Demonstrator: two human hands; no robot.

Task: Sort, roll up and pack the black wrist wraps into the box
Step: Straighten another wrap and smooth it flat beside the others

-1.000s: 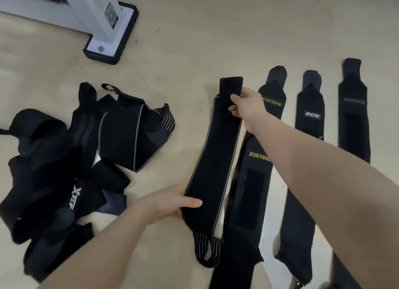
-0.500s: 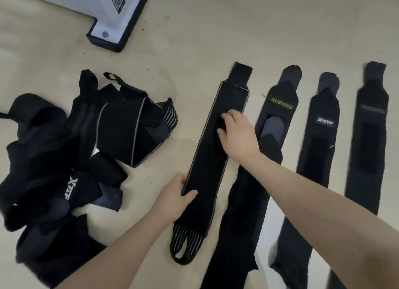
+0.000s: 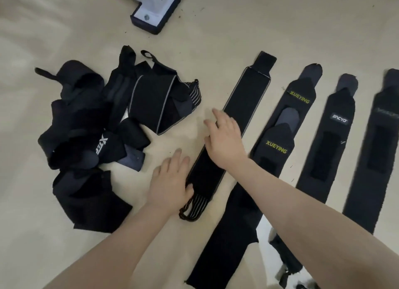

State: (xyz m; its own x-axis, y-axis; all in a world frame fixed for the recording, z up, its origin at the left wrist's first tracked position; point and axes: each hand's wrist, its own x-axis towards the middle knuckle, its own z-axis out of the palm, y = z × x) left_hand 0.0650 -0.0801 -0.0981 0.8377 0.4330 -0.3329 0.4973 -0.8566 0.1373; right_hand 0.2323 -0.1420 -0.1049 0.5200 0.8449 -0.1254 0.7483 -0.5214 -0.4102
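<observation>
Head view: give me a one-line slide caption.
Both open hands, left hand and right hand, flatten a grey-edged wrist wrap beside three laid-out wraps.

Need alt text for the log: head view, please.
Both open hands, left hand and right hand, lie over a flat wrap on the floor. More wraps lie straightened beside it; a tangled pile lies left.

Both forearms and hands are bare, sleeveless.

Matt black woven cloth wrist wraps with grey edging, on smooth beige floor.
</observation>
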